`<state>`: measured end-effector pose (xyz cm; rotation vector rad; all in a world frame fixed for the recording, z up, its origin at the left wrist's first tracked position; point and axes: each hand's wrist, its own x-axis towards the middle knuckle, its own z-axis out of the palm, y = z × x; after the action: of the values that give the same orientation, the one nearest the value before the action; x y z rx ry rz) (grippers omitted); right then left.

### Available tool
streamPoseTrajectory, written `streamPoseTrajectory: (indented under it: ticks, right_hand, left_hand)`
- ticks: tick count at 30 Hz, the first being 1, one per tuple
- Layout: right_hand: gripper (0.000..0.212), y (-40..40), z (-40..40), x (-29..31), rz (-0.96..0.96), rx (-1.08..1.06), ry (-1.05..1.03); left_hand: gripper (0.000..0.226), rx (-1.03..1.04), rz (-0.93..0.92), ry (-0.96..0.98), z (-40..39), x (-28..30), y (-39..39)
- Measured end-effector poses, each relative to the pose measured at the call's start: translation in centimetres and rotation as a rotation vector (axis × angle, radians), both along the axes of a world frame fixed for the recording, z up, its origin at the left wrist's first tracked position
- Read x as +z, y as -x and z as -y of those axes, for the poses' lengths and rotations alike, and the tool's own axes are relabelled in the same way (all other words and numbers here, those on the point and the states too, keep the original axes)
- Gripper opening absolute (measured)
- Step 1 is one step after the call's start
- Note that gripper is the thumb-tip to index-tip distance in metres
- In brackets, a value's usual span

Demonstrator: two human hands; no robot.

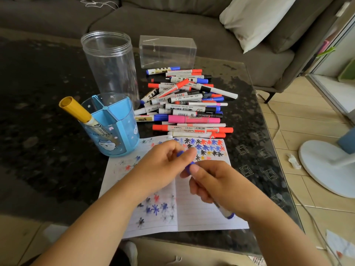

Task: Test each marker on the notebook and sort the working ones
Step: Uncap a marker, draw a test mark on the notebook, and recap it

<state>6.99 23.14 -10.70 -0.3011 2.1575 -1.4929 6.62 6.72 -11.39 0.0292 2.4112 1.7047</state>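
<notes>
An open lined notebook (pixel 201 214) lies at the table's near edge, covered with star-shaped test marks in several colours. Above it my right hand (pixel 215 183) grips a blue-ended white marker (pixel 227 214), its tail sticking out below my palm. My left hand (pixel 169 162) pinches the marker's blue cap (pixel 180 153) at the other end. Whether the cap is on or off is hidden by my fingers. A pile of several red, blue, black and pink markers (pixel 188 104) lies behind the notebook. A blue divided pen holder (pixel 113 127) holds one yellow-capped marker (pixel 76 110).
A tall clear plastic jar (pixel 111 62) stands behind the holder, and a clear rectangular box (pixel 168 51) sits beyond the pile. The dark stone table (pixel 48 131) ends close on the right. A grey sofa is behind; a white fan base (pixel 326 167) stands on the floor.
</notes>
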Motion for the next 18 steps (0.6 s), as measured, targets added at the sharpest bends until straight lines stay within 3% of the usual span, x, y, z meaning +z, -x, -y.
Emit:
streamPoseTrajectory:
  ticks: [3, 6, 13, 18]
  right_hand:
    - [0.04, -0.1, -0.2, 0.5, 0.394, -0.017, 0.461]
    - [0.039, -0.2, 0.0, 0.8, 0.526, 0.009, 0.67]
    - [0.028, -0.5, 0.5, 0.9, 0.32, -0.119, 0.523]
    - [0.035, -0.6, 0.8, 1.0, 0.436, -0.047, 0.562]
  left_hand:
    - [0.042, -0.159, 0.139, -0.343, 0.3, 0.0, -0.2]
    - [0.031, -0.208, 0.183, -0.587, -0.2, 0.2, -0.4]
    - [0.032, -0.128, 0.182, -0.619, -1.0, 0.1, -0.5]
    - [0.031, -0.15, 0.268, -0.726, -1.4, 0.4, -0.9]
